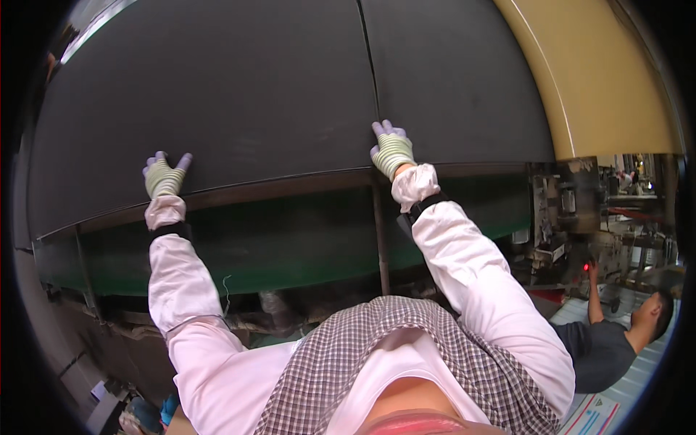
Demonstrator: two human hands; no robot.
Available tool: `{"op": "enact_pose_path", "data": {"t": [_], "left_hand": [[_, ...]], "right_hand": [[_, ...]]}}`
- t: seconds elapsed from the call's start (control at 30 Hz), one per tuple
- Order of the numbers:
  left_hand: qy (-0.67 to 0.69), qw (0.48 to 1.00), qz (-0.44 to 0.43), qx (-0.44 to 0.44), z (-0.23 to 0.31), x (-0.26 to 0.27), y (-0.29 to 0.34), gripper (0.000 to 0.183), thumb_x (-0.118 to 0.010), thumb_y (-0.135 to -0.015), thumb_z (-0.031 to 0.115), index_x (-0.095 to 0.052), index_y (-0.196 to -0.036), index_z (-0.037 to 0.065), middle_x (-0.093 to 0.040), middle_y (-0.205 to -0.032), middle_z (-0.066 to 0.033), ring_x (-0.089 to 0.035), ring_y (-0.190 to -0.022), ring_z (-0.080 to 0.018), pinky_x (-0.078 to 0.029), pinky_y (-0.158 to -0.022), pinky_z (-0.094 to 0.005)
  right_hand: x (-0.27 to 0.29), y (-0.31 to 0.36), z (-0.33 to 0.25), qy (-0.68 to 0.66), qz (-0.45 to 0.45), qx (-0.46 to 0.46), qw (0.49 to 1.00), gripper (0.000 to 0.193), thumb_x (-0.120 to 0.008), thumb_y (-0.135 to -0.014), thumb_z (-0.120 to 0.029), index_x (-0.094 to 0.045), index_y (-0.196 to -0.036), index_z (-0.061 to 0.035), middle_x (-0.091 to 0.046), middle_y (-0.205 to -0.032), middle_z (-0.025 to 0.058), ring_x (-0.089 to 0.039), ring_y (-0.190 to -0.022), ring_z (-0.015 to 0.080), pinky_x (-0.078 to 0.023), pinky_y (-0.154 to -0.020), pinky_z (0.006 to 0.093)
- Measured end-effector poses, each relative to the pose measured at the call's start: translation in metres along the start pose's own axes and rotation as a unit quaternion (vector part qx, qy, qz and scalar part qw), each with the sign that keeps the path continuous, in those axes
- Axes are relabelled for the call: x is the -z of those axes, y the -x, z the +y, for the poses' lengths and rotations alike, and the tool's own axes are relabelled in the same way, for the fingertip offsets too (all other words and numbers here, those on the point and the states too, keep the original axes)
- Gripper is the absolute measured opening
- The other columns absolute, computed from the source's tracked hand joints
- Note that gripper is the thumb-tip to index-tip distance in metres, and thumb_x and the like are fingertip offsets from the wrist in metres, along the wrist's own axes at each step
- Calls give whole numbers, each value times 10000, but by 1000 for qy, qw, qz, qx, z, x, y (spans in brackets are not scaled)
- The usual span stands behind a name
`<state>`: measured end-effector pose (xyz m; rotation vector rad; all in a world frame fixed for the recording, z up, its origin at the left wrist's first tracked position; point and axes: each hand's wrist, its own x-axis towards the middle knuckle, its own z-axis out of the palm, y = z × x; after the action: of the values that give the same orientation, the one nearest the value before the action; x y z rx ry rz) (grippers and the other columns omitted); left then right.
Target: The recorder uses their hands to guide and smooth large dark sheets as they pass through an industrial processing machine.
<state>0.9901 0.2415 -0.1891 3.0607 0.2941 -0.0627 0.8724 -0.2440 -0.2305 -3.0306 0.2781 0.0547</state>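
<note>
A large dark grey sheet [239, 94] spreads in front of me, and a narrow dark gap separates it from a second dark grey sheet [457, 87] on the right. My left hand [165, 176], in a striped glove with lavender fingertips, lies near the left sheet's front edge with its fingers spread. In a matching glove, my right hand [394, 148] rests at the near end of the gap, fingers stretched forward onto the sheets. Neither hand visibly holds anything; the undersides of the fingers are hidden.
Below the sheets' front edge runs a dark green surface [304, 254] with upright metal bars. A broad yellow-tan curved surface [602, 80] borders the right sheet. Machinery [573, 210] stands at the right. Nearby, a person in a dark shirt [598, 355] raises an arm toward a red light [586, 267].
</note>
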Motion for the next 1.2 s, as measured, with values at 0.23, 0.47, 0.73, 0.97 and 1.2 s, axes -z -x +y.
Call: {"op": "enact_pose_path", "data": {"t": [0.23,0.47,0.73,0.97,1.2], "left_hand": [[12,991,-14,-130,80,-14,66,722,-716,-703,599,-595,-1132,31,-573,-1156,-174,-532,-1099,-372,-464,-924,-452],[13,974,133,-182,46,-34,59,609,-758,-721,477,-596,-1165,92,-594,-1144,-167,-551,-1072,-363,-453,-943,-457],[21,987,-4,-156,148,-45,113,666,-693,-764,539,-561,-1243,95,-521,-1298,-160,-468,-1199,-370,-402,-1024,-459],[4,984,-69,-163,261,-33,162,721,-623,-809,589,-533,-1322,91,-472,-1383,-137,-423,-1269,-346,-373,-1075,-430],[-12,974,-103,-202,349,-32,207,723,-579,-824,611,-536,-1317,84,-497,-1344,-126,-454,-1227,-344,-404,-1041,-425]], "right_hand": [[7,5,98,-17,-55,-116,992,655,-628,-825,-337,-421,-1403,-109,-370,-1489,141,-368,-1348,308,-339,-1093,463],[19,5,186,-28,-105,-157,982,789,-629,-849,-491,-336,-1458,-83,-279,-1537,149,-256,-1420,301,-252,-1158,398],[17,5,322,-7,-105,-164,981,780,-640,-845,-443,-332,-1454,-64,-272,-1533,173,-258,-1418,313,-241,-1163,394],[32,7,439,57,-127,-191,972,771,-566,-892,-458,-259,-1490,-81,-214,-1560,155,-204,-1442,293,-196,-1180,365],[47,19,505,102,-122,-242,957,722,-488,-913,-479,-279,-1485,-92,-245,-1553,151,-262,-1423,293,-227,-1152,436]]}}
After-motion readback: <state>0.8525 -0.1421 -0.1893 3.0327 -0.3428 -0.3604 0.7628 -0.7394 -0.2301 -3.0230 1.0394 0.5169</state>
